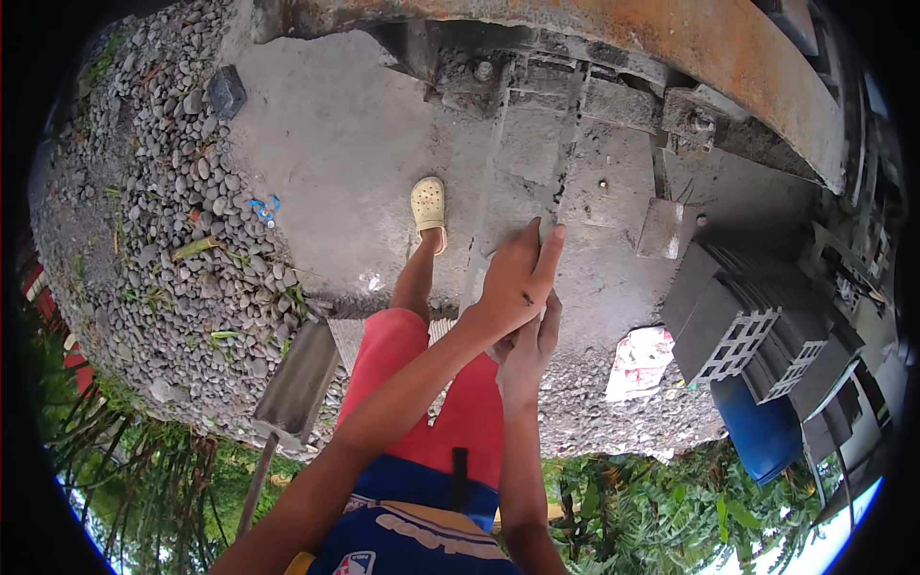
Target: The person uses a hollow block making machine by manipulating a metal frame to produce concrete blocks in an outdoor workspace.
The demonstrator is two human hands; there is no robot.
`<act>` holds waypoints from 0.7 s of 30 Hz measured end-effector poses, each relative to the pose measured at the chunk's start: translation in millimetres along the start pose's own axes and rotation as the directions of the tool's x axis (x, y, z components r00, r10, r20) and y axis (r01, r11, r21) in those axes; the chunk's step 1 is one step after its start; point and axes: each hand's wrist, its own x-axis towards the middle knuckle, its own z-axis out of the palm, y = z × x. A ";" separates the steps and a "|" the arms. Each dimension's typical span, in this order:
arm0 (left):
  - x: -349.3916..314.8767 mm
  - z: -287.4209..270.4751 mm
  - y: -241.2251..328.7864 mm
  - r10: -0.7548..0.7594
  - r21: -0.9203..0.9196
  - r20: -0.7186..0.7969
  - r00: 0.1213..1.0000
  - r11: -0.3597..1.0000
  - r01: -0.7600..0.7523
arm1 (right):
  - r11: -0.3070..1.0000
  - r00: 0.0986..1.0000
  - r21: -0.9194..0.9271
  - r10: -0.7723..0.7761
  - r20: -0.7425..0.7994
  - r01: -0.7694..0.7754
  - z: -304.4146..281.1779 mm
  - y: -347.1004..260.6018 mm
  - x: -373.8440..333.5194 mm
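My left hand (522, 278) reaches across from the lower left and lies over my right hand (527, 355), in front of my body. On the left hand the thumb and a finger stretch forward, apart from each other. Behind and below it, the right hand has its fingers extended, partly hidden by the left. I see nothing held in either hand. Beyond them lies a grey, cement-dusted floor (335, 144), marked by two long pale lines with dark specks. Where the lines end at the far side stands a rusty metal frame (671, 43) with bolted, dirt-caked parts.
A shovel (302, 379) is at the left near my leg, beside gravel (182, 249). A cream clog (428, 203) is on my foot. At the right are a grey stack with grid-like ends (743, 340), a blue barrel (757, 431) and a red-and-white sack (640, 362).
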 end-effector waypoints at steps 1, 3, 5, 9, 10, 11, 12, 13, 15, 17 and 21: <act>1.5 2.4 0.4 -0.020 0.078 0.023 1.000 0.997 0.018 | 0.999 0.998 -0.027 -0.037 -0.042 0.036 1.6 -2.6 1.8; 0.2 3.0 0.6 -0.045 0.094 0.025 0.999 0.995 0.043 | 0.985 0.991 -0.117 -0.132 -0.029 0.128 0.1 -1.5 2.6; -4.4 -4.4 10.1 -0.026 0.054 0.070 0.997 0.998 0.022 | 0.981 0.990 -0.148 -0.131 -0.054 0.122 8.9 -3.0 -6.5; -15.4 -12.3 13.6 0.027 -0.003 0.031 0.999 1.000 -0.027 | 0.915 0.958 -0.294 -0.287 0.005 0.276 2.2 11.0 -6.0; -13.4 -13.2 12.0 0.023 -0.006 0.034 0.999 1.000 -0.023 | 0.915 0.958 -0.298 -0.286 0.002 0.273 4.0 9.0 -5.5; -6.3 -13.9 10.0 -0.008 -0.033 0.034 0.999 0.999 0.009 | 0.955 0.980 -0.222 -0.200 0.001 0.196 6.9 6.3 -1.5; 1.3 -13.8 7.9 -0.038 -0.059 0.035 0.999 0.997 0.040 | 0.983 0.993 -0.144 -0.114 0.007 0.114 10.6 2.5 3.3; 11.7 -9.5 5.1 -0.013 -0.048 0.042 0.999 0.999 0.015 | 0.981 0.995 -0.178 -0.090 -0.039 0.081 16.9 -4.2 11.7; 13.1 -4.8 -0.2 0.001 0.051 0.034 0.999 0.999 -0.003 | 0.970 0.988 -0.207 -0.143 -0.053 0.129 15.9 0.2 12.9; 8.6 0.5 0.7 -0.002 0.149 0.039 0.999 0.989 -0.004 | 0.957 0.980 -0.242 -0.183 -0.083 0.159 11.5 8.0 8.7; -0.5 -5.5 -4.4 -0.036 0.125 0.298 0.954 0.992 -0.002 | 0.985 0.964 0.099 -0.110 -0.242 0.138 29.9 25.7 -8.0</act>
